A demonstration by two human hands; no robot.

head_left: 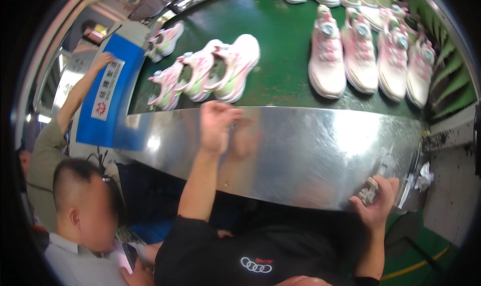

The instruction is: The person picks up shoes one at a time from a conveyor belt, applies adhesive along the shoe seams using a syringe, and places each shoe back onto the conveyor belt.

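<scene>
My left hand (216,125) is raised over the metal ledge, its fingers curled with nothing visible in them. Just beyond it, several white-and-pink sneakers (239,68) with green linings lie on their sides on the green belt (280,50). At the right end of the ledge, my right hand (379,201) has its thumb and fingers curved around a cluster of small whitish-grey pieces (368,192). What exactly these pieces are is too small to tell.
Pale pink sneakers (327,60) with round dials stand upright at the far right, more behind them. The shiny metal ledge (280,151) runs along the belt. Crumpled white paper (425,177) lies at its right end. A person (82,211) holding a phone is at left; another reaches over the blue panel (107,95).
</scene>
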